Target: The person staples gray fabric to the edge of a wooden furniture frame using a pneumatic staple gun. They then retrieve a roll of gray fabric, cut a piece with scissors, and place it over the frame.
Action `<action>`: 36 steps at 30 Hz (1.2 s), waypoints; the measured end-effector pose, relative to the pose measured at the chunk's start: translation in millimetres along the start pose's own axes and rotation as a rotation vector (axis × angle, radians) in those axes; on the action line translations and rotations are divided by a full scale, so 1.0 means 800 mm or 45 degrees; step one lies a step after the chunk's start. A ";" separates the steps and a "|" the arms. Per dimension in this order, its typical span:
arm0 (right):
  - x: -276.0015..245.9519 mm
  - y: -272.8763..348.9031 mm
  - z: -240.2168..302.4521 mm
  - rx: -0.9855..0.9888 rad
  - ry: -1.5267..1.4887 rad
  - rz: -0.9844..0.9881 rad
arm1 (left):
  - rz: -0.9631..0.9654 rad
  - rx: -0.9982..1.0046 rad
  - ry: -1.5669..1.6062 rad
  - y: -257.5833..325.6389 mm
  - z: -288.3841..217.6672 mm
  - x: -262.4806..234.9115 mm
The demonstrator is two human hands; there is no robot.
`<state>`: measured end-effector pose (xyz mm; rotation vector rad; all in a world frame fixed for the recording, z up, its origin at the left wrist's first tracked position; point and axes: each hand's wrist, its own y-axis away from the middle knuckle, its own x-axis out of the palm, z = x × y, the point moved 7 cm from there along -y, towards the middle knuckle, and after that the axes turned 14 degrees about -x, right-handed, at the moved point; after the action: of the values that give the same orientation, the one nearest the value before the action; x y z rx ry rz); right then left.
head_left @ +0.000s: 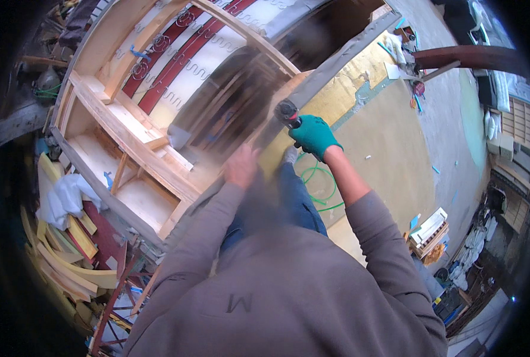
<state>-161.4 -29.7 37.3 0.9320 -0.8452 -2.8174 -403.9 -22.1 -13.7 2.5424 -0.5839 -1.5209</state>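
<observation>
Steadying the black handheld tool (287,113) matters most here, to my eye. It sits in the right hand (316,137), whose green-gloved grip is wrapped around the handle, and its head is up by the grey-covered edge (336,67) of the big wooden frame (135,143). Whether it touches that edge I can't make out. The left hand (241,167) is bare and blurred, at the near side of the frame, to the left of the tool and nearer the body; I can't tell whether its grip is closed on anything or merely resting there.

I'd want the tool's head square to whatever it meets, the wrist straight, the pressure even and the handle held without straining. The bare hand could usefully brace the wood, but its fingers should be kept well out of line with the tool's nose. Mind the footing too: a foot (291,155) is close by the frame, and a thin green hose (330,208) lies in loops near it, so I'd clear those before shifting stance.
</observation>
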 end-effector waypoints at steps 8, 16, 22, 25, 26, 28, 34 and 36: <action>-0.018 -0.014 0.034 0.113 0.083 0.160 | 0.114 0.056 -0.102 -0.023 -0.009 -0.017; -0.011 -0.010 0.019 0.086 0.083 0.058 | 0.123 0.042 0.208 -0.034 0.009 -0.024; -0.004 0.040 0.004 0.024 -0.228 -0.236 | 0.126 0.005 0.227 -0.056 0.027 -0.018; 0.027 0.059 -0.013 0.035 -0.361 -0.256 | 0.245 -0.058 0.271 -0.060 0.035 -0.011; 0.039 0.060 -0.016 0.010 -0.268 -0.231 | 0.271 -0.066 0.250 -0.061 0.037 -0.009; 0.060 0.060 -0.021 -0.036 -0.214 -0.231 | 0.268 -0.065 0.279 -0.061 0.039 -0.008; 0.083 0.061 -0.005 -0.183 -0.111 -0.217 | 0.361 -0.117 0.361 -0.066 0.049 0.005; 0.080 0.063 0.005 -0.235 -0.087 -0.251 | 0.469 -0.126 0.464 -0.068 0.054 0.011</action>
<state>-221.4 -84.6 31.7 0.9444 -0.5125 -3.0443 -423.7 28.6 -58.0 2.3814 -0.8370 -0.9161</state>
